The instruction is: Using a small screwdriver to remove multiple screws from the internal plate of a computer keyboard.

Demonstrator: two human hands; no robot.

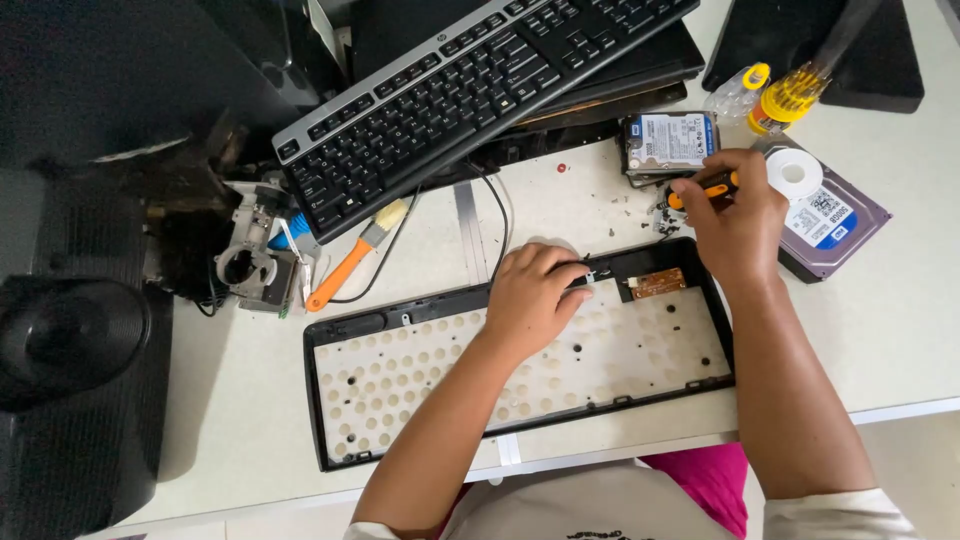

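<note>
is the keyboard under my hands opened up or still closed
Opened up: the keyboard tray has no keys, showing its white dotted sheet and a small circuit board.

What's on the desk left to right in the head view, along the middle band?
Black speaker → metal bracket part → orange-handled brush → left hand on the opened keyboard base → small brown circuit board → right hand holding an orange screwdriver → purple-topped hard drive.

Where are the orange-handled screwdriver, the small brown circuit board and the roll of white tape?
Orange-handled screwdriver (pixel 712 188), head view, on its handle.
Small brown circuit board (pixel 658 284), head view, on its middle.
Roll of white tape (pixel 794 174), head view, on its ring.
</note>
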